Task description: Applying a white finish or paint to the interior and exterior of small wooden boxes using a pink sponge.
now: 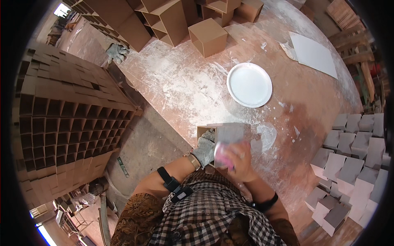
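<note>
A small cardboard box [227,133] lies on its side in front of me, its open end facing left and its upper face coated greyish white. My left hand [206,144], in a grey knit glove, reaches into that open end and holds the box from inside; its fingertips are partly hidden. My right hand [240,160], bare and smeared by motion, is closed around a pink sponge-like pad [225,155] at the box's near side. Blur hides the pad's exact shape. Beyond the box stands a round white tub or lid [249,85] with white content.
White smears cover the brown worktable [180,82]. Cardboard boxes [208,37] stand at the far side, near a loose grey glove [117,52]. Stacked open boxes [74,127] rise at left. Several white-coated boxes [349,164] crowd the right; a white sheet [314,55] lies far right.
</note>
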Demonstrator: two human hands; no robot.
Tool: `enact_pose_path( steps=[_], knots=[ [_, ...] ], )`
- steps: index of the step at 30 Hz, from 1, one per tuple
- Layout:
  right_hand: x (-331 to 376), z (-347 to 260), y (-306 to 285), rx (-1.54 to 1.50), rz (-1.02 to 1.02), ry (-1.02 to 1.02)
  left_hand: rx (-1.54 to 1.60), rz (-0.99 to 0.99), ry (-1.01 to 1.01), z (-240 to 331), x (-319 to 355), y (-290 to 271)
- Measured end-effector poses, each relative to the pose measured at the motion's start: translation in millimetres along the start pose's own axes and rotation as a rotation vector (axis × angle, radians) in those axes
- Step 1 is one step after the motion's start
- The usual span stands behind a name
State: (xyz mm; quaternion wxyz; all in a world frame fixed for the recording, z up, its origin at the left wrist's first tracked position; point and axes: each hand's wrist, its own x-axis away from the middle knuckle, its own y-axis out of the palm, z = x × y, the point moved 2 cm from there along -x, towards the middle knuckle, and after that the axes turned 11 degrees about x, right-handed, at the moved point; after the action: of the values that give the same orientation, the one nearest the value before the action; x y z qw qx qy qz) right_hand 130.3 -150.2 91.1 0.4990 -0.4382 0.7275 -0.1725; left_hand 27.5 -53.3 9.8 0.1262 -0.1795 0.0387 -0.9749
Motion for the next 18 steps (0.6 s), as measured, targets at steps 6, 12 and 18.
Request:
enact_pose_path(
  steps=[6, 12, 18],
  knots=[
    [-23.2, 9.1, 8.4, -0.074, -0.036, -0.020, 0.151, 0.168, 0.164, -86.5, -14.8, 18.5],
    [-18.1, -6.5, 10.2, 0.002, 0.020, -0.026, 0.245, 0.188, 0.231, -45.2, -13.9, 19.8],
    [-4.1, -12.1, -0.6, -0.094, -0.074, -0.067, 0.240, 0.200, 0.276, -44.1, -16.2, 21.6]
  ],
)
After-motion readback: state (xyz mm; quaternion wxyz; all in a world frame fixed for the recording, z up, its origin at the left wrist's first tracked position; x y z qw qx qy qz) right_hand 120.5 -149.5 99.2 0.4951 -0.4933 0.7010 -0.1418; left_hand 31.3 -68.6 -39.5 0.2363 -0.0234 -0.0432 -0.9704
